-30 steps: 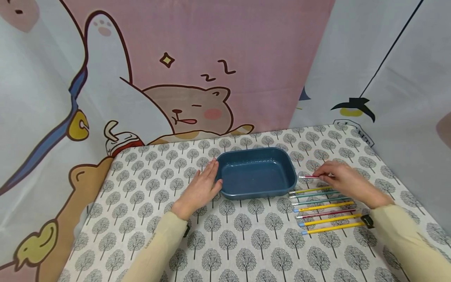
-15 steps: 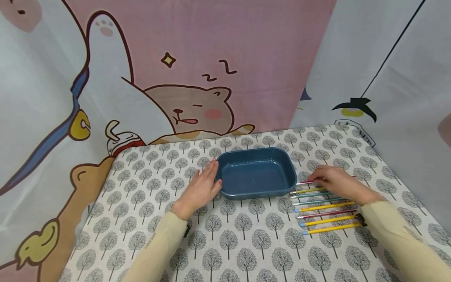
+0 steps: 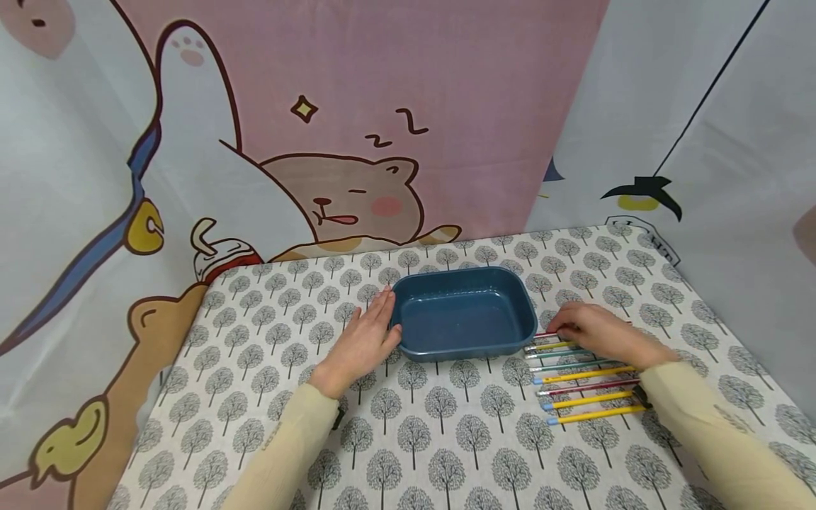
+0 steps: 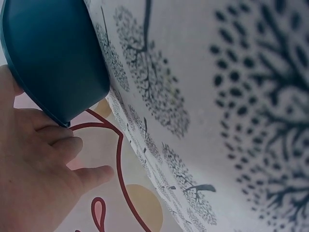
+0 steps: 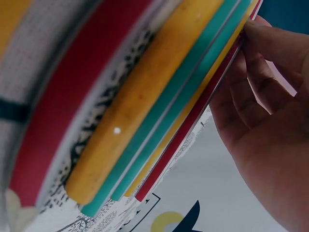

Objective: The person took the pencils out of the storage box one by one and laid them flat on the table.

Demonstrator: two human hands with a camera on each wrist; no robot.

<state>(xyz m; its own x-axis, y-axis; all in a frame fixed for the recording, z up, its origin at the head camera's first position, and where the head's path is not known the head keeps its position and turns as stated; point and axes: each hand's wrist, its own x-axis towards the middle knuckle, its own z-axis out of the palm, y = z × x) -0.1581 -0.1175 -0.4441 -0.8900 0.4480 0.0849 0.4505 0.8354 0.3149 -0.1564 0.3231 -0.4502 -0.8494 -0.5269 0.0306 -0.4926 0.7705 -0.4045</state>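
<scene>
My right hand (image 3: 602, 331) pinches a red pencil (image 5: 193, 113) between thumb and fingers, at the far end of a row of pencils lying side by side. In the head view the held red pencil (image 3: 545, 334) lies close alongside a thin yellow pencil (image 3: 550, 347), its left end by the dish's right corner. Two teal pencils (image 5: 149, 130), more yellow ones and another red pencil (image 3: 586, 388) follow toward me. My left hand (image 3: 365, 336) rests its extended fingers against the left side of a blue rectangular dish (image 3: 459, 319), fingertips at its rim in the left wrist view.
A white tablecloth (image 3: 440, 453) printed with grey trees covers the table. Behind it hangs a pink cartoon backdrop (image 3: 497, 127), with pale cloth walls at both sides. The nearest yellow pencil (image 3: 596, 414) passes under my right wrist.
My right hand has moved toward me and slightly left with the red pencil, bringing it from apart to beside the row. The left hand and the dish stay put.
</scene>
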